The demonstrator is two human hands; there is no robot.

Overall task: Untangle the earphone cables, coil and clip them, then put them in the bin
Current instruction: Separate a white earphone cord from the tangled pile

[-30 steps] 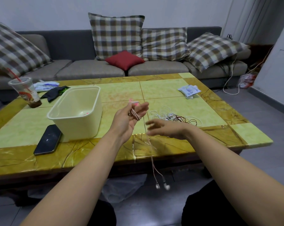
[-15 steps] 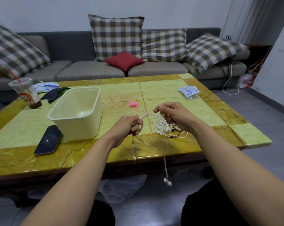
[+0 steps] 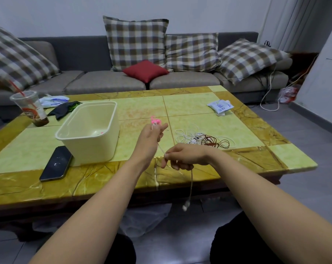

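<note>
Holding one pale earphone cable (image 3: 191, 181) in both hands, the person faces the green and yellow table (image 3: 190, 103). The left hand (image 3: 150, 139) is raised and pinches the cable near its fingertips. The right hand (image 3: 186, 158), lower and nearer, has its fingers curled round the same cable. The hands are close but apart, with a short stretch of cable taut between them. Below the right hand the cable hangs past the near table edge, with the earbuds (image 3: 186, 206) dangling. A pink clip (image 3: 156, 121) shows just beyond the left fingertips; I cannot tell if they touch. The cream bin (image 3: 92, 149) stands left of the hands. A tangle of white and brown cables (image 3: 203, 139) lies to the right. A dark phone (image 3: 56, 164) lies beside the bin.
</note>
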